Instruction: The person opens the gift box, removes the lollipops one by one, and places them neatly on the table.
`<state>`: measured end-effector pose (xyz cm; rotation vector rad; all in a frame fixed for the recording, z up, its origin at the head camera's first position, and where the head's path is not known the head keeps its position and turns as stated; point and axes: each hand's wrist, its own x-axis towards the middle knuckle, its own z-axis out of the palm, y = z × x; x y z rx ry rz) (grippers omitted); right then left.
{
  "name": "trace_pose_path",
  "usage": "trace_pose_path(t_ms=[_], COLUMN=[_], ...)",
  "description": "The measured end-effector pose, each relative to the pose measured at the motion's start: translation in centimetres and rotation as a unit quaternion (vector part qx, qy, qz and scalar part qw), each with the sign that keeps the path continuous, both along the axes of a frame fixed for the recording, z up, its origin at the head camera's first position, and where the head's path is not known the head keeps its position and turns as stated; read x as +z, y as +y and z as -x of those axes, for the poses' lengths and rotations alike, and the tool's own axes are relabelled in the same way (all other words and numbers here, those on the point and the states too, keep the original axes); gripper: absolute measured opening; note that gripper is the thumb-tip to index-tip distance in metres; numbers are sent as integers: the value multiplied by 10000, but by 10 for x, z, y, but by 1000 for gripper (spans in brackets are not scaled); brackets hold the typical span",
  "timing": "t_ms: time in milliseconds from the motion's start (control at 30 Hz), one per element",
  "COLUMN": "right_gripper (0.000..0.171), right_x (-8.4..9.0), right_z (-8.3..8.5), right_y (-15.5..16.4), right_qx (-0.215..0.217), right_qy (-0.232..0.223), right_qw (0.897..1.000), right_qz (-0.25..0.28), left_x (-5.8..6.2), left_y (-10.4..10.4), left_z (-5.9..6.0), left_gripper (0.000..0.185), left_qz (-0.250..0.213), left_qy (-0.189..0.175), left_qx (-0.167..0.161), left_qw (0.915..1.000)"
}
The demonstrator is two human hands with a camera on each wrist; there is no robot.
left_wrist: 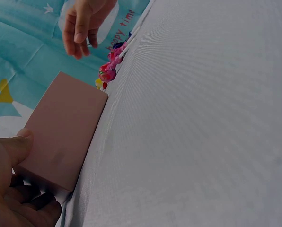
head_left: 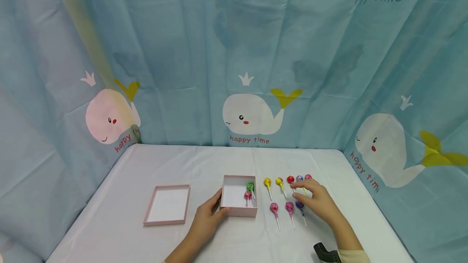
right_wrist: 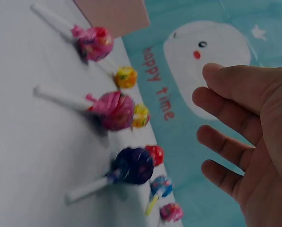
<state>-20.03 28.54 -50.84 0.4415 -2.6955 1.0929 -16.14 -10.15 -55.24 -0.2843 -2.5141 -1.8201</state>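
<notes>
A pink box stands on the white table with a green lollipop and a pink lollipop inside. My left hand grips the box's near left corner, thumb on its side. Several lollipops lie in two rows right of the box: yellow ones, a red one, pink ones and a purple one. My right hand hovers open just above the rows' right end, fingers spread, holding nothing.
The pink box lid lies upturned left of the box. Blue whale-print curtains close in the table at the back and both sides. A dark wrist device shows at my right forearm.
</notes>
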Motion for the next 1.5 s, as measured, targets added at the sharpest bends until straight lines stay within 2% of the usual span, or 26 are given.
trace_pose_path(t_ms=[300, 533, 667, 900, 1133, 1500], right_gripper=[25, 25, 23, 25, 25, 13], right_x=[28, 40, 45, 41, 37, 28], right_z=[13, 25, 33, 50, 58, 63], right_y=[-34, -60, -77, -102, -118, -133], right_qx=[465, 854, 1079, 1375, 1562, 2068], right_qy=[-40, 111, -25, -202, -655, -1371], right_qw=[9987, 9957, 9936, 9890, 9842, 9669], right_qz=[-223, -335, -330, -510, -524, -598], left_x=[-2, -2, -1, -2, -2, -2], left_y=[-1, -1, -1, -2, -1, -3], left_z=[0, -1, -1, 0, -1, 0], left_gripper=[80, 80, 79, 80, 79, 79], left_qz=[95, 10, 10, 58, -31, -6], left_qy=[-24, -12, -38, -11, -35, -33], left_qx=[25, 7, -1, -42, -47, -75], left_qw=[9999, 10000, 10000, 10000, 10000, 10000])
